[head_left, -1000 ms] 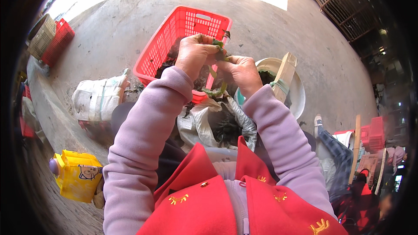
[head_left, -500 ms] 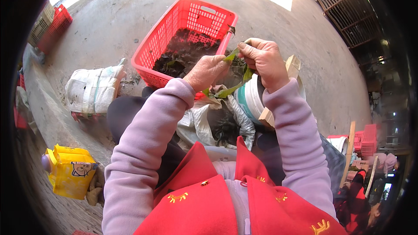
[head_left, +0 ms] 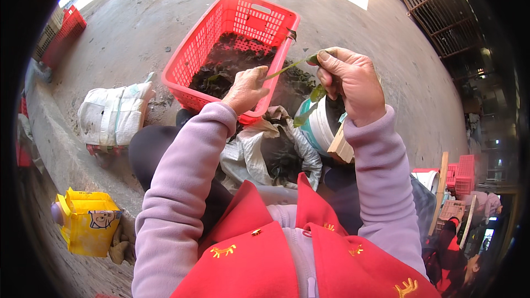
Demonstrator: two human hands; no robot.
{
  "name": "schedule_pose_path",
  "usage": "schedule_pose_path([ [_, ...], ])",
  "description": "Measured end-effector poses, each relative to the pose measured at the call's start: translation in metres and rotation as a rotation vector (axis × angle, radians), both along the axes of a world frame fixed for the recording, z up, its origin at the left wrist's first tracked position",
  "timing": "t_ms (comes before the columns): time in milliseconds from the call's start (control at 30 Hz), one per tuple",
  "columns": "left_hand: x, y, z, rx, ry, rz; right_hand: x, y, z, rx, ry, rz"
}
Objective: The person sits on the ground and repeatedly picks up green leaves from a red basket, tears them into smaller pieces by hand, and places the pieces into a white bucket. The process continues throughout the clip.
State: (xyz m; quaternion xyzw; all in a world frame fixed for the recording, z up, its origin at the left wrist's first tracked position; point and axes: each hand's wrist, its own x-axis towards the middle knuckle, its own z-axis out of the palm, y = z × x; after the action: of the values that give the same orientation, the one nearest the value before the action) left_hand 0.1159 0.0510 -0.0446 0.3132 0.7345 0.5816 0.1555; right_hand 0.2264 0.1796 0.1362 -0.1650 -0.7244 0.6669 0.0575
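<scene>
My left hand is closed on one end of a thin green leafy strip, over the right front of a red plastic crate holding dark leafy material. My right hand, higher and to the right, pinches the strip's other end, with green leaf pieces hanging below it. Below my hands an open white woven sack holds more dark material. Behind my right hand stands a white and teal bucket, with a wooden board at its front.
A folded white sack lies at the left, a yellow container nearer me beside a concrete ledge. Stacked crates stand at the far left and others at the right, where another person is partly visible.
My hands have moved apart, the left toward the lower left, the right up and rightward, stretching the green strip between them. More of the crate's contents shows.
</scene>
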Motion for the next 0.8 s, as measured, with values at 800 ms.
schedule_pose_path([
  [800, 0.007, 0.011, -0.009, -0.020, 0.137, -0.080, 0.010, -0.004, 0.008, 0.082, 0.541, -0.357],
])
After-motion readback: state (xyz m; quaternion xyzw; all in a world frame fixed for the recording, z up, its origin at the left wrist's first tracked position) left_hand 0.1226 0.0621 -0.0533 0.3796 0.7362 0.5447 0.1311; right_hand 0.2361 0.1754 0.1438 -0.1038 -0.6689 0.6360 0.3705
